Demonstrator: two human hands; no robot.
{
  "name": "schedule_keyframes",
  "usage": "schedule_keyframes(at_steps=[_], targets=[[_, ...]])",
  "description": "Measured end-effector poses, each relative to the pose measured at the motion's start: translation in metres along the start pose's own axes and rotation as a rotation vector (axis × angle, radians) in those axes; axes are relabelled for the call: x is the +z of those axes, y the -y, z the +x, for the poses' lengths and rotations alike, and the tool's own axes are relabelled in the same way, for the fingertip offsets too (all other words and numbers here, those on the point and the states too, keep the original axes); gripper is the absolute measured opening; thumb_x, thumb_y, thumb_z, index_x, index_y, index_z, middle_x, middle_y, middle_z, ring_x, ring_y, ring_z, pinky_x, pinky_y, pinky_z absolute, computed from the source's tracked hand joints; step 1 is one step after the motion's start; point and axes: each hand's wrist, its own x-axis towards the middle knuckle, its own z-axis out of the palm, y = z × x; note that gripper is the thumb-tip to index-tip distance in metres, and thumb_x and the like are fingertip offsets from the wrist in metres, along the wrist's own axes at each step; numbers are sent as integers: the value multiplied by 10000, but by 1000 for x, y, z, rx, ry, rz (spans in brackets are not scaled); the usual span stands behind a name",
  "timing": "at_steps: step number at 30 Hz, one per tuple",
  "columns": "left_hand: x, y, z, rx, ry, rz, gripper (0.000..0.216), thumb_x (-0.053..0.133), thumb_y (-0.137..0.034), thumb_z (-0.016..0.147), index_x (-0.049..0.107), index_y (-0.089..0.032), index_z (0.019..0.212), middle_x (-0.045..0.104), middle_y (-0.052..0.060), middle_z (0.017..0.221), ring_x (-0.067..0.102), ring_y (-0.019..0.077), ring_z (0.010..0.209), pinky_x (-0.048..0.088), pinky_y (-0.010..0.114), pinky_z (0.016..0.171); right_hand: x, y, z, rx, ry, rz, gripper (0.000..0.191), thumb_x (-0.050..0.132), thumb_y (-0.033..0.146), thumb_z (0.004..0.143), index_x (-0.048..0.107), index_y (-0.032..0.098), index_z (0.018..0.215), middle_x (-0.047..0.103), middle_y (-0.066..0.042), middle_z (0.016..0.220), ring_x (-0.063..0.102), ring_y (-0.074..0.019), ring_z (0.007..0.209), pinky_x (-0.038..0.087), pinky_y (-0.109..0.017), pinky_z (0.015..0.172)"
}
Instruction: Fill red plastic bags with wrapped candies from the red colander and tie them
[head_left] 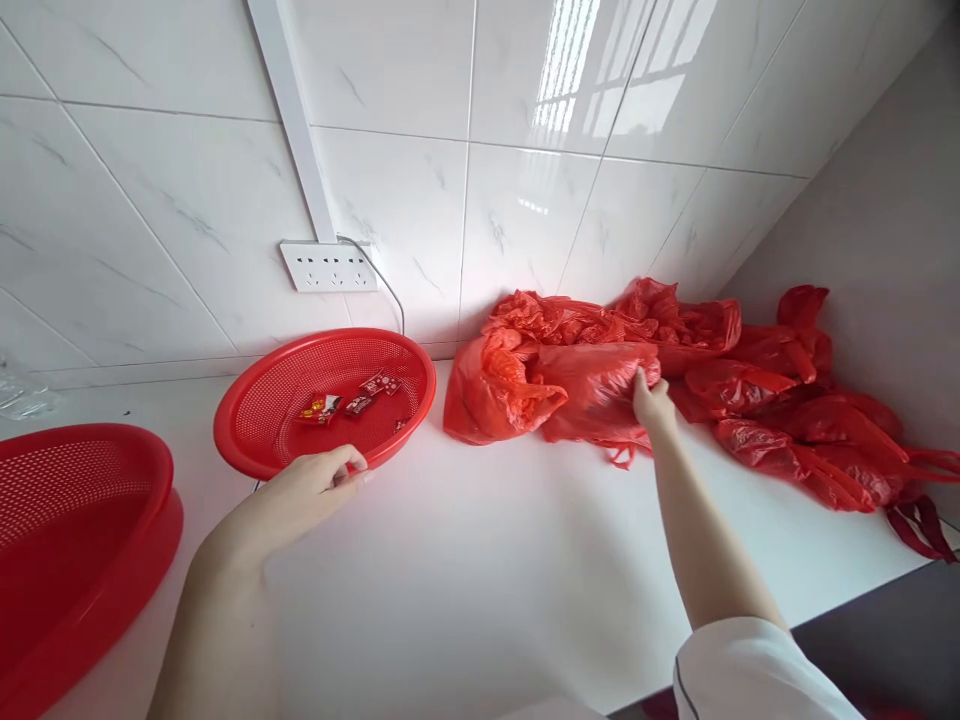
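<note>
Right hand (651,402) fingers pinch a red bag (592,385) in the heap on the desk (487,540), left hand (300,495) fingers grip the basket (238,455) rim; freeing one bag likely needs separating it.

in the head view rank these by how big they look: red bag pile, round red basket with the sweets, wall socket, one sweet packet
1. red bag pile
2. round red basket
3. wall socket
4. sweet packet
The wall socket hangs farther back than the sweet packet, yet plainly looks larger.
</note>
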Motion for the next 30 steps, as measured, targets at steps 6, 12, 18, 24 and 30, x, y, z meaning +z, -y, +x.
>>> schedule_keyframes(at_steps=[6,12,18,24,30], targets=[[2,-6,2,26,-35,-40,371,412,-593,849,604,-297,962,636,9,826,568,198,692,359,260,536,40,34,6,-59,92,12,820,303,714,854,387,106,1398,491,-234,1380,483,-330,1276,378,-420,1025],[10,-12,8,79,-44,-101,331,479,-550,815,636,-270,891,629,15,771,568,190,654,343,251,515,30,36,13,-110,18,-13,758,223,705,878,506,141,1297,547,-227,1293,500,-367,1225,365,-521,996],[9,-15,10,94,-35,-133,321,478,-530,818,645,-268,902,631,16,778,573,187,662,335,248,512,20,25,18,-299,-236,51,458,359,503,924,587,177,1152,569,-170,1243,503,-317,1196,382,-515,985],[9,-19,11,66,-35,-132,328,478,-532,815,648,-272,921,641,17,806,580,187,673,340,249,515,27,47,-37,-853,-460,228,234,474,322,918,608,198,1065,628,-117,1157,551,-241,1133,423,-427,998],[12,-21,10,65,-26,-100,331,454,-533,838,627,-265,929,645,20,853,584,190,705,362,260,545,56,100,-81,-860,40,411,282,391,308,954,610,215,1105,687,-74,1041,658,-198,944,510,-355,863]])
